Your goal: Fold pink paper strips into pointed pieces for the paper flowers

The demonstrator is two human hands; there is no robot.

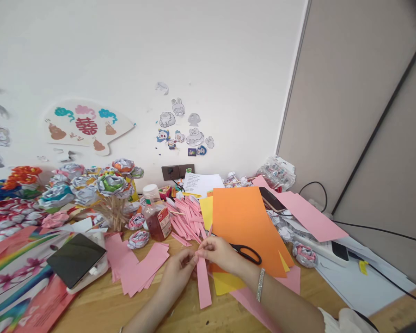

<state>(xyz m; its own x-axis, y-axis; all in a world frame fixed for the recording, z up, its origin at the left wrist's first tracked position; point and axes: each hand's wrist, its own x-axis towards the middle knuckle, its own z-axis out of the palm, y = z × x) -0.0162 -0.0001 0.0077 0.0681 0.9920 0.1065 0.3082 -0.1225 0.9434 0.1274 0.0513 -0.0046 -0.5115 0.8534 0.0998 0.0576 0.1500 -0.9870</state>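
Observation:
Near the front middle of the table, a pink paper strip [204, 284] hangs from between my fingers, its lower end pointing toward me. My left hand [180, 268] pinches it at the upper left edge. From the right, my right hand [217, 253] closes on its top, where a narrow folded end sticks up past the fingers. Just behind lies a heap of folded pink paper strips [185, 215]. Black-handled scissors [247, 253] rest on orange paper sheets [244, 217] beside my right hand. Left of my left hand are flat pink paper pieces [145, 270].
A bottle of red liquid [157, 217] stands behind the flat pink pieces. Crumpled paper flowers on sticks [113, 194] crowd the back left. A dark tablet [75, 260] lies at left. On the right are a phone [272, 200], a white power strip [327, 249] and cables.

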